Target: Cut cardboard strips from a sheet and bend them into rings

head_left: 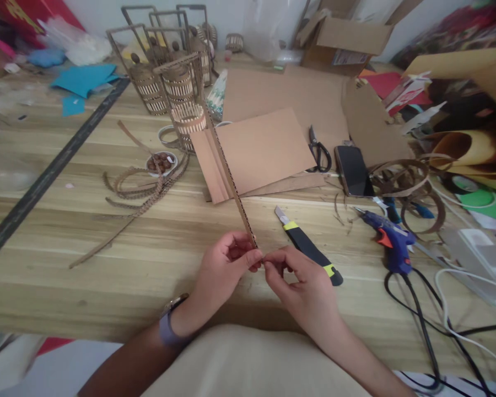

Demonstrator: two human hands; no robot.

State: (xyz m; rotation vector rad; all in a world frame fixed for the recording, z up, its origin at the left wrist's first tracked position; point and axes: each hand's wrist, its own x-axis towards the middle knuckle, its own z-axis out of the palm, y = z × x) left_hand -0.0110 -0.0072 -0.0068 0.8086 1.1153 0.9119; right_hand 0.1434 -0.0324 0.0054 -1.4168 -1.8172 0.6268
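Observation:
A long narrow cardboard strip (236, 194) with a corrugated edge runs away from me, its near end pinched in my left hand (225, 264). My right hand (303, 281) closes thumb and forefinger at that same near end, fingertips almost touching the left ones. Beyond the hands, the strip passes over a cardboard sheet (264, 146) and some narrower cut pieces (211, 171). Just right of my fingers lies a black and yellow utility knife (310, 245) with its blade out. Scissors (320, 151) with black handles rest beside the sheet.
Lantern-like cardboard and stick crafts (182, 94) stand at the back. Loose corrugated strips (136, 204) and a bowl of brown beads (162, 163) lie left, near a long dark ruler (53, 165). A phone (354, 171) and a corded blue glue gun (391, 240) are on the right.

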